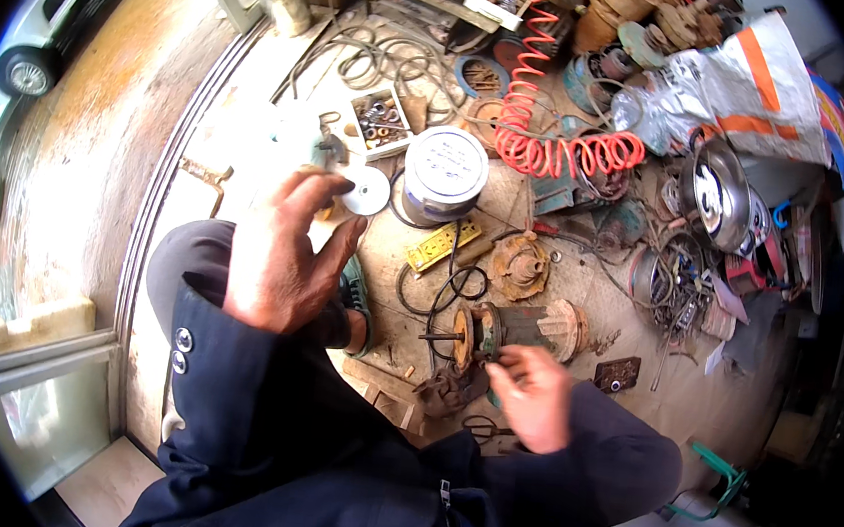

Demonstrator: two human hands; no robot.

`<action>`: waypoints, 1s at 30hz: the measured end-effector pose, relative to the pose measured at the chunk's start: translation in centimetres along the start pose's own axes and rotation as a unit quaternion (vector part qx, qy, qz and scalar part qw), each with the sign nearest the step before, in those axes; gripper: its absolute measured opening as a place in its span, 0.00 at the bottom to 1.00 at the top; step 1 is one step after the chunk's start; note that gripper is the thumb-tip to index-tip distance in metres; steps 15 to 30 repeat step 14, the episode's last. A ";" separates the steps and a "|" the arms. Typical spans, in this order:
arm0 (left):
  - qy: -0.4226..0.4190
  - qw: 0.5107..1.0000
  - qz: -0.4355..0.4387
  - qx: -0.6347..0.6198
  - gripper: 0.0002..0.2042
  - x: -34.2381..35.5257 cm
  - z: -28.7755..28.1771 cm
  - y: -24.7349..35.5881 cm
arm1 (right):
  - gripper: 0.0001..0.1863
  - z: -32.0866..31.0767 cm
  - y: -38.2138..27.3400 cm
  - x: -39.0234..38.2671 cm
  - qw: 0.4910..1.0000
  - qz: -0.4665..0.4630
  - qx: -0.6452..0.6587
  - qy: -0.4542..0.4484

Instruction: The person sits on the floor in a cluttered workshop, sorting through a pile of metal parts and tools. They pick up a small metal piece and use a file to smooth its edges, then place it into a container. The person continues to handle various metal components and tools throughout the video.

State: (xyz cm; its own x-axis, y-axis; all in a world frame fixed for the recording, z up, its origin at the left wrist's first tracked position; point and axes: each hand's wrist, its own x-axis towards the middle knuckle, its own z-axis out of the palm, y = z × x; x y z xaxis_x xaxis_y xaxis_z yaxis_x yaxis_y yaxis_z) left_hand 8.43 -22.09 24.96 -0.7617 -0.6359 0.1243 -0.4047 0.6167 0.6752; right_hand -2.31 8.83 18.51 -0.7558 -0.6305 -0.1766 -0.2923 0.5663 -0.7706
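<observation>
The green tool (354, 293) is largely hidden behind the left hand (282, 251); the right hand (536, 394) is blurred.

My dark navy jacket, long sleeves to both wrists, two pale round buttons on left cuff, zip down front, bare left hand (287, 257) & right hand (536, 394)

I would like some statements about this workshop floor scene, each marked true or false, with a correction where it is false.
1. The right hand is close to the rusty motor rotor. True.
2. The coiled air hose is blue. False: it is orange-red.
3. The left hand is raised with open fingers, gripping nothing visible. True.
4. The round metal tin stands on a shelf. False: it stands on the floor.
5. A yellow plate lies between the tin and the rotor. True.
</observation>
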 end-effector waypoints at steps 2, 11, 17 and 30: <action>-0.055 0.998 -0.016 0.022 0.13 0.1 3.4 -0.6 | 0.16 -6.1 -4.3 0.5 0.999 0.029 -0.026 0.019; -0.300 0.950 -0.073 0.052 0.12 -1.2 32.4 -4.2 | 0.16 -19.8 -2.4 3.3 0.964 -0.051 -0.229 0.126; -0.314 0.936 -0.071 0.144 0.17 0.1 38.7 -6.9 | 0.17 -19.5 0.6 3.3 0.923 -0.065 -0.369 0.095; -0.314 0.936 -0.071 0.144 0.17 0.1 38.7 -6.9 | 0.17 -19.5 0.6 3.3 0.923 -0.065 -0.369 0.095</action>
